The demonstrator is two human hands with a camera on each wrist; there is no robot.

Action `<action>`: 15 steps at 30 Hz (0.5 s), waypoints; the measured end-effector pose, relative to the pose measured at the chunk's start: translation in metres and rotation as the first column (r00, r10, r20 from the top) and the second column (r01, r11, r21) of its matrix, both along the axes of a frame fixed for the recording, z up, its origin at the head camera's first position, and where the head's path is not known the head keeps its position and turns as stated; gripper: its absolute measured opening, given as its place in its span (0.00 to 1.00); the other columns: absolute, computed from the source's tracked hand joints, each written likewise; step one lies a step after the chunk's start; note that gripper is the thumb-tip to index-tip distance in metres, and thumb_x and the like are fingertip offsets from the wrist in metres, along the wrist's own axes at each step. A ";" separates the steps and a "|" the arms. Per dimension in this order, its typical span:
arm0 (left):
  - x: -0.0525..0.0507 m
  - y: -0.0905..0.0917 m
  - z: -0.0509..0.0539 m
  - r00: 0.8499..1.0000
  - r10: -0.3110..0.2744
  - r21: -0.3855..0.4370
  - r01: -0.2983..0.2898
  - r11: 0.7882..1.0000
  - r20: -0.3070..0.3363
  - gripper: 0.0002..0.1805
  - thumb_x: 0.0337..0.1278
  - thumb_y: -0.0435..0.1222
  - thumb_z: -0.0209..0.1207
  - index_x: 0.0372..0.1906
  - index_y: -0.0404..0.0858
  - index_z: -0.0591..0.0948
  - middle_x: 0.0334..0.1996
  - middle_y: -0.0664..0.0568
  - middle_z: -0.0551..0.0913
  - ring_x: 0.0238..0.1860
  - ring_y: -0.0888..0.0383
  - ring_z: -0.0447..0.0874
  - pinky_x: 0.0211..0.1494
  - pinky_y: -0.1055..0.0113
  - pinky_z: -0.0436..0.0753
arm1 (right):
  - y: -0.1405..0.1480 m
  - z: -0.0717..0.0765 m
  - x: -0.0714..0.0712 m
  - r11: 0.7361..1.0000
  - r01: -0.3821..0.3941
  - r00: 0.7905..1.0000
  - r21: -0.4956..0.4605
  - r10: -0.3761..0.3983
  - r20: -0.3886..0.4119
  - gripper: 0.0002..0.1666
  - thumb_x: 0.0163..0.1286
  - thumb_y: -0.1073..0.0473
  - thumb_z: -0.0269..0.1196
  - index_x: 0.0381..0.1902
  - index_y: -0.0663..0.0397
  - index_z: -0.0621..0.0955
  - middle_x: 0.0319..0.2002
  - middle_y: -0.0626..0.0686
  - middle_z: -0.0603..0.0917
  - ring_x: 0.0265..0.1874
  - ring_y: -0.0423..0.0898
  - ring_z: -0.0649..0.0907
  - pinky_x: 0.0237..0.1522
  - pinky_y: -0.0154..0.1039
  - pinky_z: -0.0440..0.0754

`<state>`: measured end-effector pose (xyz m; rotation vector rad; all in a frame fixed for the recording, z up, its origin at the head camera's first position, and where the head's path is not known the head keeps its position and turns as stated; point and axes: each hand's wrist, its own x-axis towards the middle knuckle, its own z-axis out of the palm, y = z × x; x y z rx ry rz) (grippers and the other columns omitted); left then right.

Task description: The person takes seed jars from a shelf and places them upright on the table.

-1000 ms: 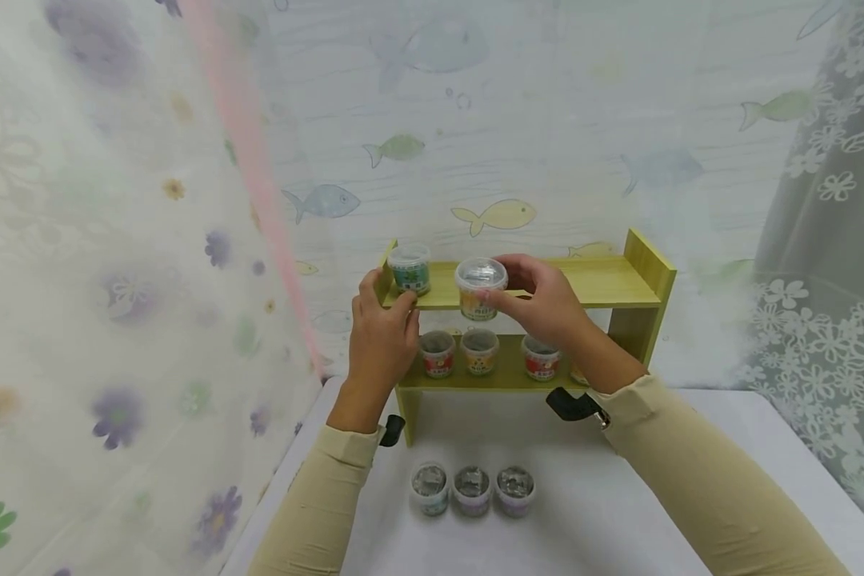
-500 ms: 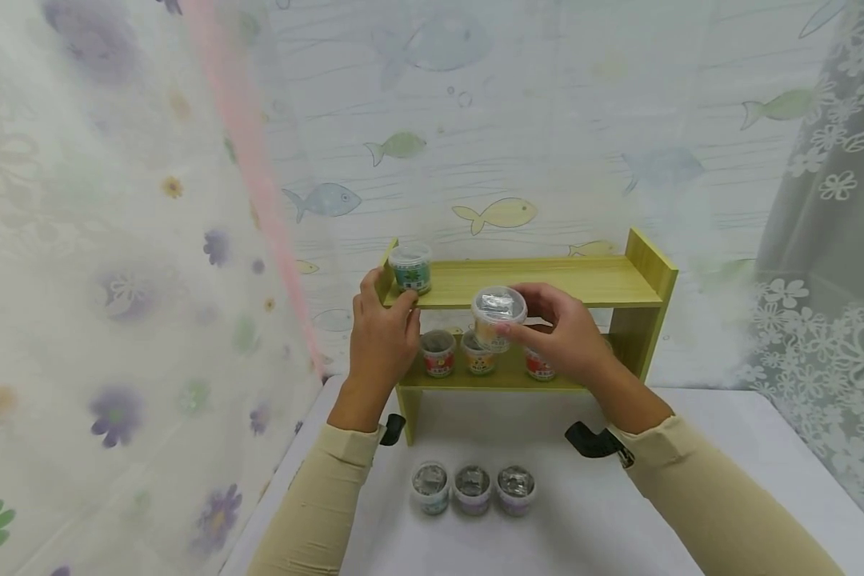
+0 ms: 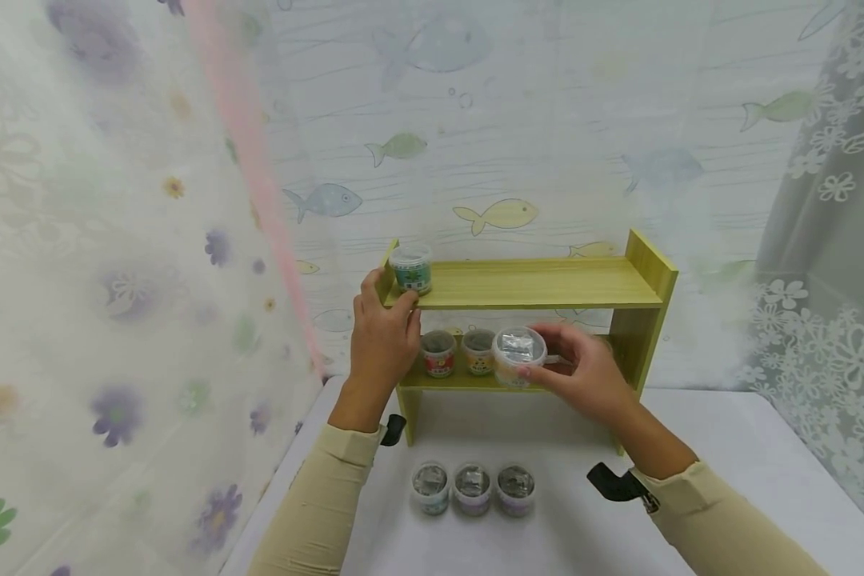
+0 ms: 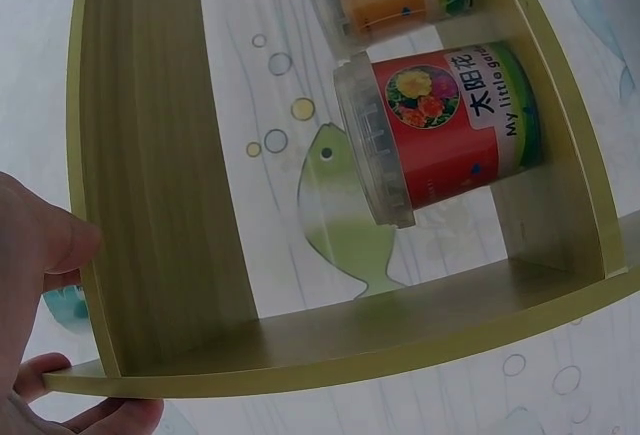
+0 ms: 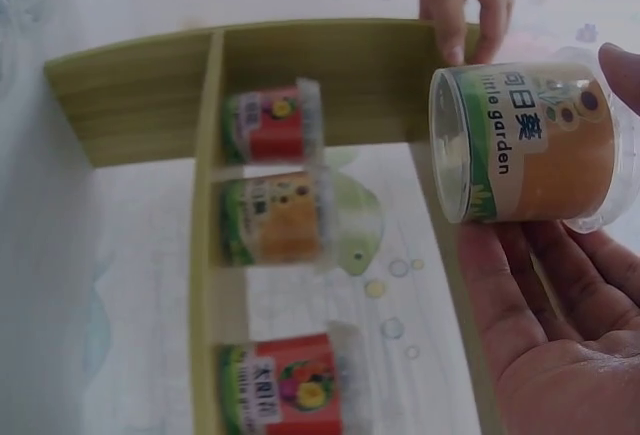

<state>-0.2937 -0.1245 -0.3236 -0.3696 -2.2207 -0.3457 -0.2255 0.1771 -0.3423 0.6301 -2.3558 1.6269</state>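
Note:
My right hand (image 3: 583,372) holds a clear plastic cup (image 3: 518,358) between thumb and fingers, in front of the lower shelf. Its orange label with sunflowers shows in the right wrist view, where the cup (image 5: 565,145) lies sideways across the picture. With thumb and fingers round the upper left corner, my left hand (image 3: 384,340) grips the yellow-green wooden shelf (image 3: 540,284). Just above that hand, a green-labelled cup (image 3: 412,270) stands on the top board. On the lower board are a red-labelled cup (image 3: 438,354) and an orange-labelled cup (image 3: 478,352).
Another red-labelled cup (image 5: 295,385) on the lower board shows in the right wrist view. Three cups with silvery tops, one of them the middle cup (image 3: 472,490), stand in a row on the white table (image 3: 583,536). A fish-patterned curtain (image 3: 547,120) hangs behind.
My right hand has brought the orange-labelled cup down and to the right, from the top board's level to the front of the lower board. The left hand stays at the shelf corner.

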 end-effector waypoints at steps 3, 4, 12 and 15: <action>0.000 -0.001 0.000 1.000 0.001 -0.003 -0.001 1.000 -0.008 0.13 0.71 0.42 0.62 0.54 0.45 0.86 0.74 0.37 0.59 0.56 0.38 0.71 0.51 0.48 0.85 | 0.003 -0.011 0.003 1.000 0.007 1.000 0.001 -0.007 0.026 0.36 0.62 0.54 0.77 0.66 0.53 0.77 0.58 0.55 0.83 0.50 0.45 0.87 0.51 0.32 0.86; 0.000 -0.001 0.000 1.000 0.001 -0.003 -0.001 1.000 -0.012 0.12 0.70 0.41 0.63 0.54 0.45 0.86 0.74 0.36 0.59 0.55 0.38 0.71 0.50 0.48 0.85 | 0.003 -0.014 0.004 1.000 0.008 0.999 0.000 -0.008 0.033 0.37 0.62 0.54 0.77 0.66 0.53 0.77 0.59 0.55 0.83 0.50 0.44 0.87 0.51 0.33 0.86; 0.001 -0.001 0.000 1.000 -0.006 0.010 0.006 1.000 -0.008 0.12 0.71 0.41 0.63 0.53 0.44 0.86 0.74 0.36 0.60 0.55 0.38 0.71 0.50 0.47 0.84 | 0.008 -0.040 0.010 0.999 -0.009 0.998 -0.036 0.011 0.063 0.36 0.62 0.56 0.77 0.66 0.55 0.77 0.59 0.58 0.83 0.53 0.40 0.85 0.50 0.33 0.86; 0.002 -0.001 0.001 1.000 -0.010 0.012 0.010 1.000 -0.010 0.12 0.71 0.41 0.63 0.53 0.44 0.86 0.74 0.36 0.60 0.55 0.38 0.71 0.50 0.47 0.84 | 0.010 -0.049 0.013 0.999 -0.015 0.997 -0.044 0.019 0.078 0.36 0.63 0.56 0.77 0.66 0.55 0.77 0.60 0.59 0.83 0.53 0.41 0.86 0.50 0.33 0.87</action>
